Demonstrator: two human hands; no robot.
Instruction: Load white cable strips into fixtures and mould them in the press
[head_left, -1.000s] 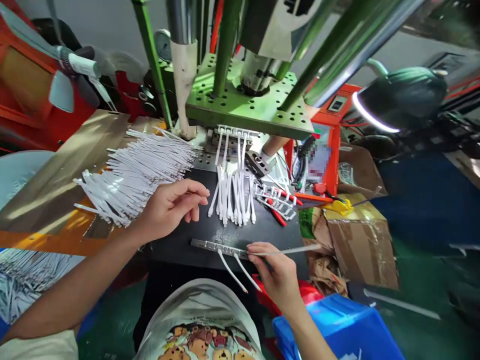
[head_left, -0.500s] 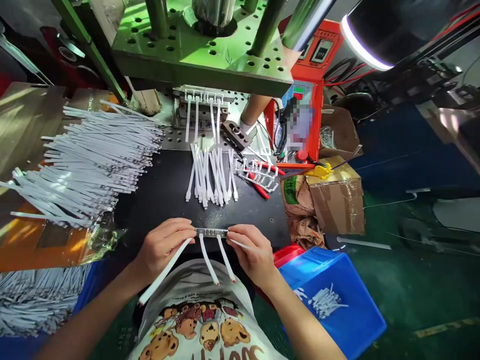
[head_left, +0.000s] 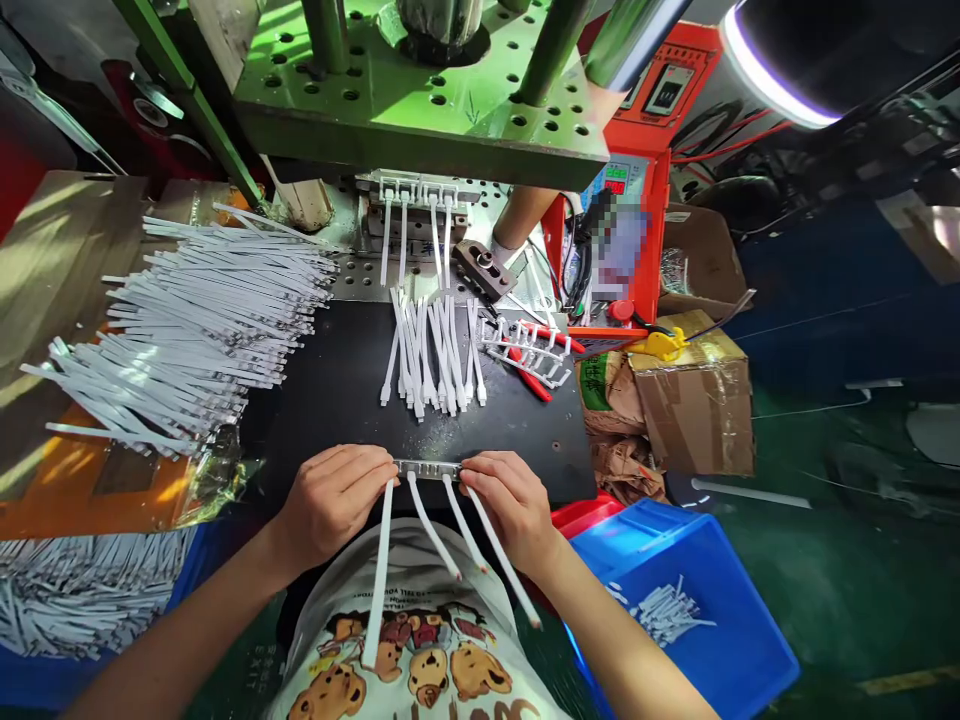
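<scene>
A narrow metal mould bar (head_left: pixel 429 469) lies between my hands at the front edge of the black work surface. My left hand (head_left: pixel 334 500) grips its left end, fingers closed. On the other end, my right hand (head_left: pixel 514 508) is closed in the same way. Several short white flat cables (head_left: pixel 380 575) hang from the bar towards my shirt. Beyond it lies a bundle of white cables with moulded ends (head_left: pixel 427 355). Under the green press plate, a second metal mould (head_left: pixel 416 190) holds several white cables pointing towards me.
A large heap of white cables (head_left: pixel 202 320) lies at left. Red-handled pliers (head_left: pixel 534 382) and a white plastic runner (head_left: pixel 525 345) lie right of the bundle. A blue bin (head_left: pixel 739 600) with white pieces stands at lower right. The green press (head_left: pixel 420 140) overhangs the back.
The cables at the bar's two ends now hang down more freely; the left one has swung right, and the right one has come out from my hand. The view has shifted slightly.
</scene>
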